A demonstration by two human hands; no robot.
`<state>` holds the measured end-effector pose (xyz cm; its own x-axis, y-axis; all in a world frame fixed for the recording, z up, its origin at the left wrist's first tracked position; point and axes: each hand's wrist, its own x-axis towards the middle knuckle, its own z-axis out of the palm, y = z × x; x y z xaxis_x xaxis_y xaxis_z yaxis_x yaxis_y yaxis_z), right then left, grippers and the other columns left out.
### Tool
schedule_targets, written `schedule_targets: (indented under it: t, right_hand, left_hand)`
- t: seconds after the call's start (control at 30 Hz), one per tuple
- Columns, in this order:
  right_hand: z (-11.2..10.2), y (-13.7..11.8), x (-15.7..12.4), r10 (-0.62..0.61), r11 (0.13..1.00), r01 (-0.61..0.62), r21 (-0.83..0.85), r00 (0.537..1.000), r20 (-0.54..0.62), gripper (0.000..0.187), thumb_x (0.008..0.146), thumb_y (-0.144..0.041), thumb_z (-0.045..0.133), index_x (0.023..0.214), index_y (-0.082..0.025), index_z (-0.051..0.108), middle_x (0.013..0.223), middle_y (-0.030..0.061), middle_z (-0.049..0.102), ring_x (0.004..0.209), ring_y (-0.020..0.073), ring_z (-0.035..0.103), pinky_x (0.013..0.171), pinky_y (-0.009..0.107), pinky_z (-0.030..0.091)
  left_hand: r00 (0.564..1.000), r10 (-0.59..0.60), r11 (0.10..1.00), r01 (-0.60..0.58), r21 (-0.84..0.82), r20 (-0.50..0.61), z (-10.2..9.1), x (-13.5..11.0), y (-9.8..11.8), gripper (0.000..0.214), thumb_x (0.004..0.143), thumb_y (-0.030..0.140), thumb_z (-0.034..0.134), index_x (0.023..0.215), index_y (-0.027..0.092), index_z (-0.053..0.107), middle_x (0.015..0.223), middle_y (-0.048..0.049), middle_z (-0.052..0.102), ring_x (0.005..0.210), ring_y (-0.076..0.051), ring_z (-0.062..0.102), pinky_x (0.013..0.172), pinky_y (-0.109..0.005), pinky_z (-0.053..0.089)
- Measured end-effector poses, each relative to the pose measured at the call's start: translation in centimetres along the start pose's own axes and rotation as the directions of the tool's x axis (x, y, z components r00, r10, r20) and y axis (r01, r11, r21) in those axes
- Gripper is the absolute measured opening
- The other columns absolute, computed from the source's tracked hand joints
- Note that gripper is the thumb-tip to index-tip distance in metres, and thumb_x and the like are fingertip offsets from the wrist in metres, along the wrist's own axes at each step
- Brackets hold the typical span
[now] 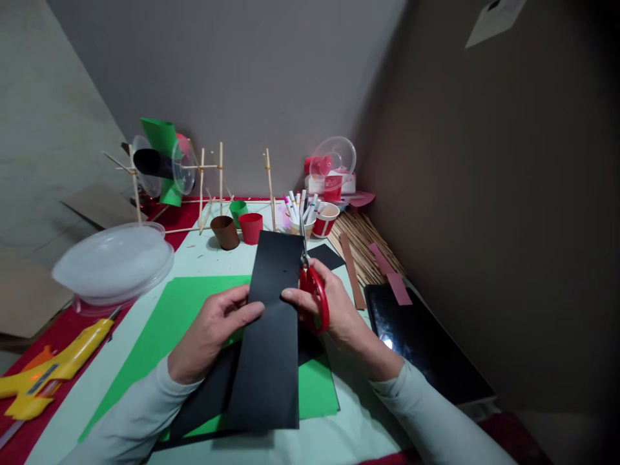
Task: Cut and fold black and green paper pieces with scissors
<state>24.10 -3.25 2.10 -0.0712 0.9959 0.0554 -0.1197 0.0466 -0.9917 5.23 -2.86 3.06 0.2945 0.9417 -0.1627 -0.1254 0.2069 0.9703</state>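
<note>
Desk [203,261]: R hand [334,310] scissors [312,284], L hand [213,332] black paper [271,349].

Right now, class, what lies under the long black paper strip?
A flat green paper sheet, with a second black paper sheet lying on it. Their middles are covered by the long black paper strip.

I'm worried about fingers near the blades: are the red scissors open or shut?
Shut, or nearly: the scissors in the right hand show their blades as one thin line at the right edge of the black paper.
</note>
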Motion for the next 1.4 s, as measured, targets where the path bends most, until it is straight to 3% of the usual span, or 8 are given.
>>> schedule_targets:
  t: [0.2,0.33,0.5,0.67,0.87,0.97,1.1,1.4]
  right_hand:
    - [-0.6,0.6,0.6,-0.013,0.961,0.017,-0.275,1.0,0.017,0.041,0.085,-0.046,0.066,0.111,-0.023,0.043,0.074,-0.0067,0.056,0.054,0.0118,0.056,0.048,0.022,0.043]
    - [-1.6,1.2,0.6,-0.1,0.634,0.136,-0.761,0.991,0.094,0.025,0.087,-0.023,0.06,0.11,-0.022,0.049,0.072,-0.0039,0.057,0.063,0.0158,0.055,0.057,0.025,0.038]
    - [-1.3,2.1,0.0,-0.075,0.429,0.206,-0.88,0.978,0.193,0.021,0.083,-0.01,0.06,0.103,-0.018,0.06,0.09,0.0079,0.065,0.073,0.0215,0.058,0.062,0.029,0.036]
    - [-1.2,2.4,0.3,-0.144,0.31,0.237,-0.921,0.969,0.2,0.016,0.087,-0.007,0.054,0.095,-0.017,0.064,0.092,0.0135,0.066,0.086,0.0286,0.059,0.076,0.038,0.043]
    - [-0.8,0.7,-0.4,-0.303,0.508,0.304,-0.806,0.939,0.163,0.041,0.098,-0.027,0.051,0.138,-0.021,0.042,0.112,0.0122,0.067,0.095,0.023,0.065,0.082,0.036,0.053]
    - [-0.2,-0.3,-1.4,-0.381,0.741,0.451,-0.497,0.892,0.241,0.052,0.097,-0.03,0.057,0.144,-0.027,0.036,0.112,0.0069,0.068,0.086,0.0161,0.067,0.077,0.029,0.055]
    - [0.2,-0.9,-1.9,-0.497,0.685,0.591,-0.425,0.806,0.321,0.024,0.095,-0.022,0.056,0.116,-0.026,0.067,0.101,0.0053,0.071,0.089,0.0187,0.064,0.085,0.033,0.051]
    - [0.6,-0.9,-1.5,-0.468,0.787,0.481,-0.386,0.874,0.134,0.018,0.087,-0.018,0.063,0.098,-0.023,0.078,0.097,0.0068,0.073,0.096,0.0215,0.066,0.089,0.034,0.048]
  left_hand:
    - [0.996,-0.022,0.995,0.014,-0.097,-0.085,-0.7,0.5,0.0,0.032,0.068,0.031,0.083,0.095,0.017,0.077,0.081,-0.0061,0.077,0.07,-0.021,0.069,0.067,-0.03,0.055]
    - [0.978,0.014,0.988,-0.045,-0.145,-0.207,-1.8,1.0,0.6,0.023,0.063,0.027,0.087,0.073,0.014,0.071,0.069,-0.0019,0.069,0.059,-0.013,0.061,0.053,-0.022,0.049]
    - [0.954,0.046,0.976,-0.107,-0.191,-0.297,-2.5,1.3,0.7,0.051,0.063,0.031,0.088,0.049,0.018,0.041,0.042,0.0098,0.037,0.039,-0.002,0.032,0.036,-0.014,0.026]
    - [0.963,0.038,0.987,-0.077,-0.138,-0.265,-2.1,0.9,0.9,0.044,0.065,0.035,0.086,0.049,0.016,0.05,0.037,0.0004,0.056,0.03,-0.003,0.038,0.032,-0.013,0.026]
    - [0.943,0.297,0.954,-0.301,-0.004,-0.148,-1.9,0.1,1.1,0.019,0.07,0.033,0.08,0.083,0.019,0.082,0.102,-0.012,0.079,0.101,-0.029,0.072,0.092,-0.035,0.055]
    - [0.88,0.47,0.861,-0.439,0.256,-0.071,-1.9,-0.3,0.9,0.015,0.075,0.025,0.075,0.088,0.027,0.083,0.112,-0.0074,0.077,0.107,-0.028,0.069,0.093,-0.032,0.054]
    - [0.788,0.616,0.725,-0.555,0.408,-0.021,-1.2,-0.9,0.5,0.019,0.083,0.022,0.069,0.088,0.034,0.083,0.108,-0.0049,0.078,0.101,-0.025,0.07,0.091,-0.03,0.052]
    - [0.782,0.621,0.754,-0.577,0.315,-0.053,-0.2,-2.1,0.5,0.011,0.079,0.032,0.073,0.079,0.03,0.084,0.112,-0.0116,0.076,0.099,-0.03,0.07,0.083,-0.033,0.056]
